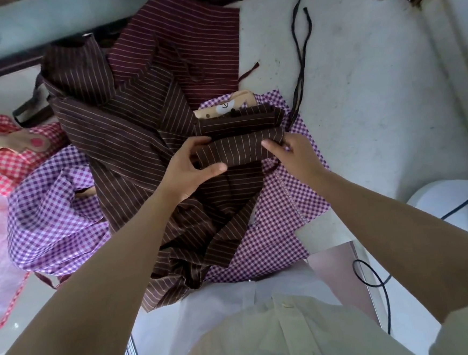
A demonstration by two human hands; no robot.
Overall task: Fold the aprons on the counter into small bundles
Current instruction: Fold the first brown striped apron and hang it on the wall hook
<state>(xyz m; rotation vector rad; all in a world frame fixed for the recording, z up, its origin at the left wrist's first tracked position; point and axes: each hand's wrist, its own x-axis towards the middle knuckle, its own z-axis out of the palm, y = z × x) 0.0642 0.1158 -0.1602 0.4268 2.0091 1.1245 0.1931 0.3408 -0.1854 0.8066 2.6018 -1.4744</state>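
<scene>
Brown striped apron (129,146): mid-surface (375,96), heaped over purple checked apron (51,219). Thin, limp cloth that looks likely to sag and unroll. Your left hand (190,172) and right hand (295,155) pinch its folded band's ends. Hold at the creases.

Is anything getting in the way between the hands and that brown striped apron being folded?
Nothing visible does. The left hand and right hand both grip a folded band of the brown striped apron. The purple checked apron lies underneath it, and the black cord lies off to the side.
</scene>
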